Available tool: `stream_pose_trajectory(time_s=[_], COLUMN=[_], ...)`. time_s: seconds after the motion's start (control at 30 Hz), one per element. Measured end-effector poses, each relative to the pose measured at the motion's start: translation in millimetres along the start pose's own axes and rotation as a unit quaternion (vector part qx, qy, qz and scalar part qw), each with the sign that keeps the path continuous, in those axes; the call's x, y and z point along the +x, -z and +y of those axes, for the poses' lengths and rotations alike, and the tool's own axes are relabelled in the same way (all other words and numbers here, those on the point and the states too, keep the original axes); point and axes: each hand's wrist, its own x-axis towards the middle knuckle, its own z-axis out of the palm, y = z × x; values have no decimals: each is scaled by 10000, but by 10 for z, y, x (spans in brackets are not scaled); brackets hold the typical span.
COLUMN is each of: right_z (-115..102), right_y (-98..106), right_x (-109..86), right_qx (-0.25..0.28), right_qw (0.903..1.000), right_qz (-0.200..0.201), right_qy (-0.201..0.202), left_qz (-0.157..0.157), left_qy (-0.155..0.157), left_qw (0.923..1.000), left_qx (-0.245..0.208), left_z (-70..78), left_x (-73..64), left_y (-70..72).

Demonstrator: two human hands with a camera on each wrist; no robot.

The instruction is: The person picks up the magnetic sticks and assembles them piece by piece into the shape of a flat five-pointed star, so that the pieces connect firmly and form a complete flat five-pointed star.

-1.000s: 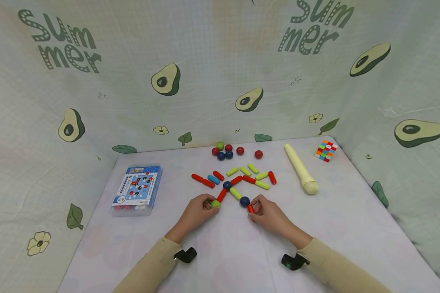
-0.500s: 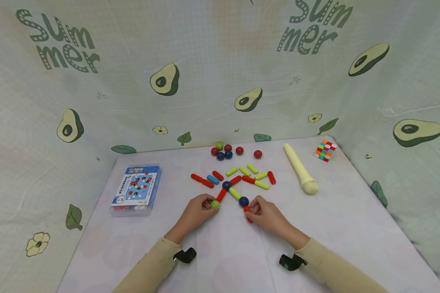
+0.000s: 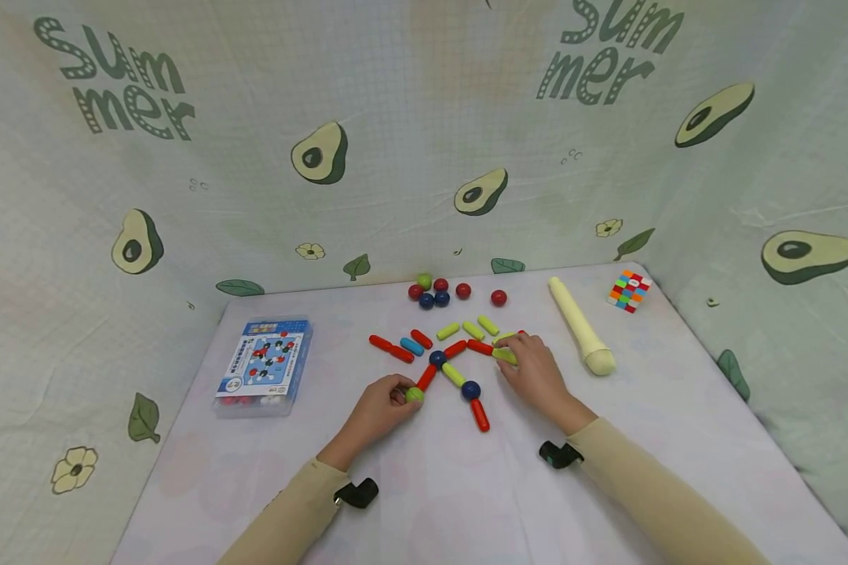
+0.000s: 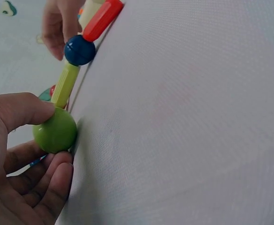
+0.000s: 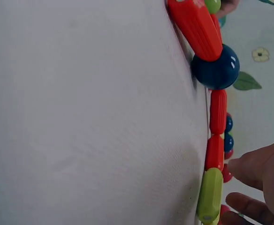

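Note:
My left hand [image 3: 379, 408] pinches a green ball [image 4: 55, 131] between thumb and fingers, low at the table. From that ball a red rod [image 3: 427, 377] runs to a blue ball [image 3: 437, 358]. A yellow-green rod [image 3: 454, 374] links this to a second blue ball [image 3: 470, 390], and another red rod [image 3: 480, 416] points from it toward the near edge. My right hand [image 3: 535, 375] is over a yellow-green rod [image 5: 210, 194] at the right of the loose rods. In the right wrist view its thumb and fingers are spread apart beside that rod.
Several red, blue and green balls [image 3: 462, 291] lie along the back. Loose rods [image 3: 400, 354] are scattered before them. A boxed ball-and-rod set [image 3: 265, 365] lies at left. At right are a pale yellow club-shaped object [image 3: 581, 326] and a puzzle cube [image 3: 630, 291].
My right hand has let go of the red rod, which stays at the second blue ball. It has moved back and right to the yellow-green rod. The left hand stays on the green ball.

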Motion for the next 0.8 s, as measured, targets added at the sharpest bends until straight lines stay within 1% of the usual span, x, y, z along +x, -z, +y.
stream_pose_trajectory(time_s=[0.13, 0.3, 0.47, 0.6, 0.8], right_z=[60, 78, 83, 94, 111], right_y=[-30, -64, -78, -70, -44], right_x=[82, 126, 148, 155, 162], right_qx=[-160, -128, -121, -166, -425], right_qw=[9994, 9983, 9980, 9981, 9974], right_qz=[-311, -553, -582, -527, -416], right_qy=[-18, -164, -204, -260, -414], left_qz=[-2, -1, 11, 5, 21], left_qy=[-10, -22, 9, 0, -13], left_qw=[10000, 10000, 10000, 10000, 10000], left_qx=[-4, -37, -47, -51, -43], left_z=[-19, -17, -11, -18, -26], left_x=[8, 7, 0, 5, 8], left_y=[-15, -17, -7, -6, -5])
